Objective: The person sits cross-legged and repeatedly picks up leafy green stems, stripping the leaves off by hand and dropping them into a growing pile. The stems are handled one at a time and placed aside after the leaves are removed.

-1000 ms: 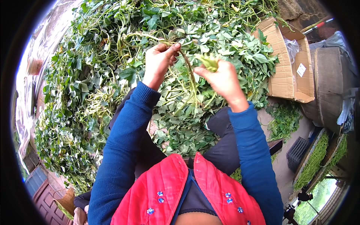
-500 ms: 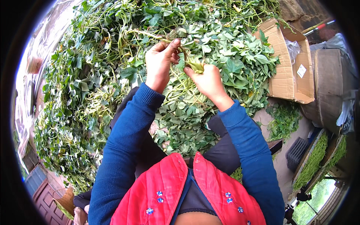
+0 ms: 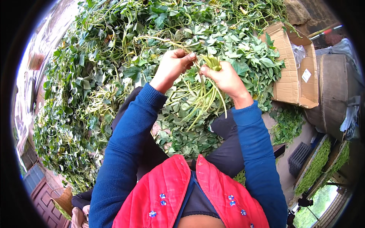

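Pinched between thumb and fingertips, the left hand point(image 3: 175, 69) had hold of a long, thin, yellowish-brown vine stem point(image 3: 161, 39), while the right hand point(image 3: 225, 79) was closed round a bunch of pale green leaf stalks point(image 3: 212, 63), so no gap in either grip. Stubby tops of that bunch stuck up past the right thumb, and a bunch of skinny ends dangled underneath. Both hands were near each other, up over a huge heap of green leaves and tangled vines point(image 3: 72, 99), so the stalks and the stem were above the heap too, with the stem trailing off toward its far left part. Right up beside the heap's right edge sat an open brown cardboard box point(image 3: 285, 81) with a small white label point(image 3: 306, 75) and some clear crumpled plastic point(image 3: 299, 53) inside. Further right of the heap, past that, was a big grey-brown box point(image 3: 331, 89). Off to the heap's lower right you had a dark plastic crate with a grid pattern point(image 3: 299, 157) and a long tray full of thin green stems point(image 3: 315, 165). Down below the heap's lower left corner was a tan woven basket point(image 3: 64, 200).
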Tool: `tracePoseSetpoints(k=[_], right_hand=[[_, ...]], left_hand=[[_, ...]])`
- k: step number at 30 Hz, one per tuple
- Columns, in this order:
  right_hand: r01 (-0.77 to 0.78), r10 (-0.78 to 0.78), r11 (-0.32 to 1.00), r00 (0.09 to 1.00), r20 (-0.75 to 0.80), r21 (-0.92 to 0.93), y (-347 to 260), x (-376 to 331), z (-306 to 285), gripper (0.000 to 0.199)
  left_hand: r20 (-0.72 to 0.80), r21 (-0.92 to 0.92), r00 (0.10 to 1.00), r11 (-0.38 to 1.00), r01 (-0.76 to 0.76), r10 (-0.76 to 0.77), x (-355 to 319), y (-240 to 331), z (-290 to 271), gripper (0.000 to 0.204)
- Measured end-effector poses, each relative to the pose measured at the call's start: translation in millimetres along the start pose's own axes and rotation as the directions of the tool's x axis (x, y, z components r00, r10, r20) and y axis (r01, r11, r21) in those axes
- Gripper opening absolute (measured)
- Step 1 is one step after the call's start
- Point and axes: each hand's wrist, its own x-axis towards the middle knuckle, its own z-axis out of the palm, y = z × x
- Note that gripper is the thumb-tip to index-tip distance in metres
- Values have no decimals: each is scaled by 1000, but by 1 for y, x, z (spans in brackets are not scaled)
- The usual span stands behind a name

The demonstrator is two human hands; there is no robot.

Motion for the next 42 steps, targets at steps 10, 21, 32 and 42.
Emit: tracePoseSetpoints(k=[10, 21, 32, 42], right_hand=[[363, -369, 706, 921, 122, -608, 13, 6, -41, 13], [150, -149, 988, 987, -55, 25, 18, -1, -54, 22], [1, -27, 967, 995, 97, 256, 0, -5, -4, 25], [364, -687, 512, 718, -115, -778, 12, 19, -28, 13]], left_hand=[[203, 104, 968, 986, 130, -149, -8, 2, 15, 17], [215, -341, 977, 938, 64, 12, -13, 15, -10, 15], [66, -94, 997, 995, -24, 30, -18, 17, -4, 24], [271, 43, 954, 992, 119, -127, -24, 17, 8, 30]])
